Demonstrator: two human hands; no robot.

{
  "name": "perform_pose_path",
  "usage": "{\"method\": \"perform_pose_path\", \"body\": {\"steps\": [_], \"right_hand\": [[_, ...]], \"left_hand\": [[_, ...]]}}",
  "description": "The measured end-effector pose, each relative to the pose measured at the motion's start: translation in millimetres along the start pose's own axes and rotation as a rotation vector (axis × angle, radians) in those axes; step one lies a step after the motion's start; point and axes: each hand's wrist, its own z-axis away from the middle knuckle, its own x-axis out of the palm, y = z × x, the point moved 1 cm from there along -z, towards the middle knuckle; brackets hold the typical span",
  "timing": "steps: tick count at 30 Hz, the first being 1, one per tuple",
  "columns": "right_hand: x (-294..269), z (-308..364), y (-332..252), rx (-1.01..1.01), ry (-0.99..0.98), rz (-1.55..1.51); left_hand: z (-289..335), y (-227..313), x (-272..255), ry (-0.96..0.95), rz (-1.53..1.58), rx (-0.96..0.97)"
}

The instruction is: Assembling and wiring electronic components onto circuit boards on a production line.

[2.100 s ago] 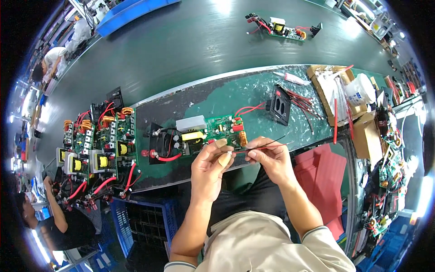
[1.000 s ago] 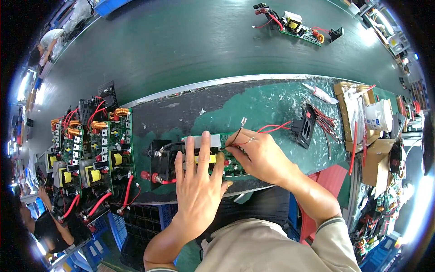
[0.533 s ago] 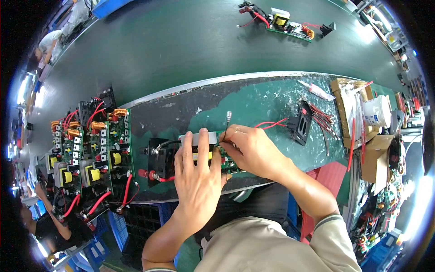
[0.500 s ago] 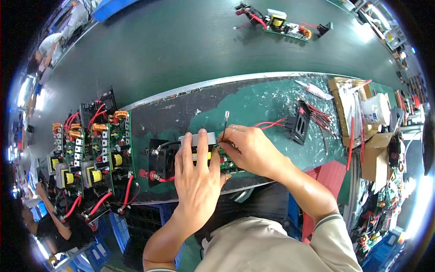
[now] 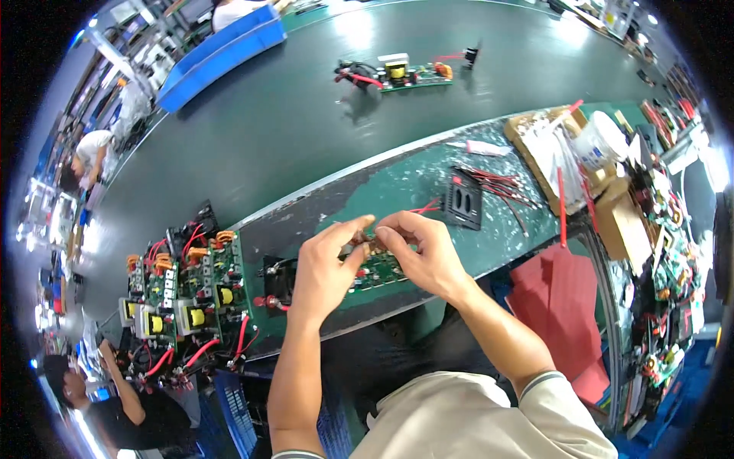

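Observation:
A green circuit board lies on the bench in front of me, partly hidden under my hands. At its left end stands a black end plate with a red terminal. Over the board, the curled fingers of my left hand come close to the fingertips of my right hand. Both hands are closed in a pinch around something small that I cannot make out. Beyond my right hand, thin red wires run toward a black slotted panel.
Several similar boards stand at the left. Loose dark-red wires, a white tube and a cardboard box lie to the right. Another board assembly and a blue bin sit farther back. A person works at the lower left.
My left hand has lifted from its flat position and curled its fingers toward my right hand. The upright black wire with a metal lug no longer shows. The whole view has shifted.

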Motion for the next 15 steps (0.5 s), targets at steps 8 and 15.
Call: {"method": "perform_pose_path", "body": {"steps": [8,15], "right_hand": [[-18,16,0,0.099,-0.013,-0.075],[-18,16,16,0.122,0.103,-0.039]], "left_hand": [[-9,-3,11,-0.073,0.015,0.100],[-1,-5,25,-0.052,-0.012,0.060]]}}
